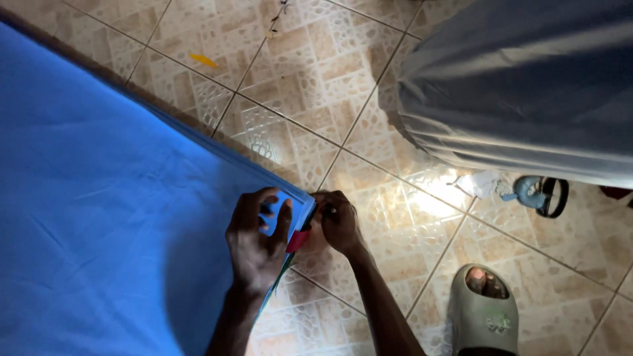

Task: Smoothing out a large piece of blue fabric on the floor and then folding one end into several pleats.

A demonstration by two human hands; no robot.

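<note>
Left hand and right hand pinch the corner of the blue cloth between them, above the tiled floor.

A stack of fabric sheets lies on the table, its corner jutting over the tiled floor. The left hand rests on that corner, and the right hand meets it just off the table's edge. Right of the hands, a sandalled foot stands on the floor below a draped cloth.
</note>
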